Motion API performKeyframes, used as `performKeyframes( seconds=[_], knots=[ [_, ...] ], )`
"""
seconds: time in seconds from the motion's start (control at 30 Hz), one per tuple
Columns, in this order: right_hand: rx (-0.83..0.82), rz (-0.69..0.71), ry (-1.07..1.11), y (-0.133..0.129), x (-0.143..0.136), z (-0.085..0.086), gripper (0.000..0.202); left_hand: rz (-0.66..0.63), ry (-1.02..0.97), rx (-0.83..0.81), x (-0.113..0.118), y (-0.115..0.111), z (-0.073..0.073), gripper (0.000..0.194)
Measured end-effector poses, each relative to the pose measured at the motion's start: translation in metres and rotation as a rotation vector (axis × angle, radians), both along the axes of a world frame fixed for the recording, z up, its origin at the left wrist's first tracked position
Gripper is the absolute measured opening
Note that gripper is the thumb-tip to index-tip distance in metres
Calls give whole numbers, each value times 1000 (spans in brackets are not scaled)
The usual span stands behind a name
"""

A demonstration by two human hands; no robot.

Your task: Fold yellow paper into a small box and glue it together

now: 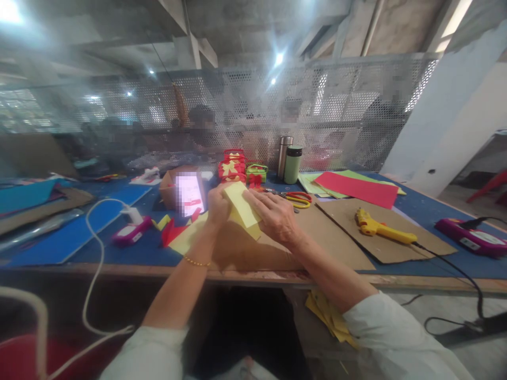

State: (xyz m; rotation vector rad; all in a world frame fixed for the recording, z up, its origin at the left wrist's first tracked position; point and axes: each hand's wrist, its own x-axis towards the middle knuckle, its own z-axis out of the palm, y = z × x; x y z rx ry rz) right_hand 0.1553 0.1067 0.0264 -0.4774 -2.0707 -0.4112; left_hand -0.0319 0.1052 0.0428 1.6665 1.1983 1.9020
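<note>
Both hands hold a folded piece of yellow paper [242,205] above the brown cardboard on the table. My left hand [219,206] is closed on its left edge, with a gold bead bracelet on that wrist. My right hand [277,215] grips the right edge, fingers lying along the paper. Under my left forearm a larger yellow sheet [188,235] lies on the table, partly hidden. Just beyond my right hand are yellow-and-red-handled scissors [299,198]. Folded red paper [171,232] lies to the left.
A yellow glue gun [386,230] rests on cardboard [420,245] at right. A lit phone [190,193] leans on a box. Green bottle [293,164], small red baskets [232,166] and red sheet [356,189] stand or lie behind. Purple power strip [132,231] has a white cable.
</note>
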Motion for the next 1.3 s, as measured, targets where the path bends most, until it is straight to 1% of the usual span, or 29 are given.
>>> performKeyframes(
  seconds=[0.07, 0.13, 0.2, 0.3, 0.4, 0.47, 0.53, 0.6, 0.67, 0.73, 0.8, 0.83, 0.87, 0.93, 1.03, 1.13, 1.2, 1.3],
  knots=[
    [20, -9, 9, 0, 0, 0, 51, 6, -13, 2, 0, 2, -2, 20],
    [26, 12, 37, 0, 0, 1, 50, 5, -49, -17, 0, 4, -3, 21],
    [-17, 51, 75, -2, 1, 4, 50, -2, -117, -50, 1, 5, -4, 23],
    [-171, 155, 172, -5, 5, 11, 49, -17, -265, -78, 1, 6, -3, 23],
    [-378, 275, 390, -1, 12, 19, 53, 3, -371, -70, -3, 8, 1, 23],
    [-507, 278, 558, 8, 17, 20, 54, 20, -437, -70, -5, 10, 3, 28],
    [-610, 242, 662, 21, 19, 17, 45, 7, -527, -96, -7, 13, 4, 34],
    [-731, 261, 651, 34, 17, 9, 37, -41, -602, -128, -8, 15, 4, 40],
    [-886, 322, 535, 40, 13, 0, 35, -100, -645, -145, -7, 15, 3, 43],
    [-1052, 428, 359, 37, 5, -7, 47, -122, -671, -143, -7, 16, 1, 44],
    [-1159, 556, 228, 27, -5, -11, 62, -113, -688, -134, -6, 16, -2, 45],
    [-1181, 604, 203, 22, -11, -12, 66, -105, -685, -125, -5, 17, -4, 45],
    [-1201, 633, 209, 16, -16, -13, 66, -96, -673, -116, -4, 18, -6, 46],
    [-1239, 650, 286, 8, -27, -14, 60, -75, -642, -111, -1, 20, -10, 46],
    [-1258, 587, 467, 5, -35, -16, 51, -85, -616, -126, 8, 20, -15, 48],
    [-1259, 500, 601, 8, -35, -18, 38, -152, -640, -156, 18, 16, -16, 52],
    [-1249, 508, 686, 11, -32, -18, 35, -190, -667, -189, 23, 13, -15, 56],
    [-1234, 541, 823, 15, -28, -14, 40, -231, -686, -233, 28, 8, -11, 61]
  ],
)
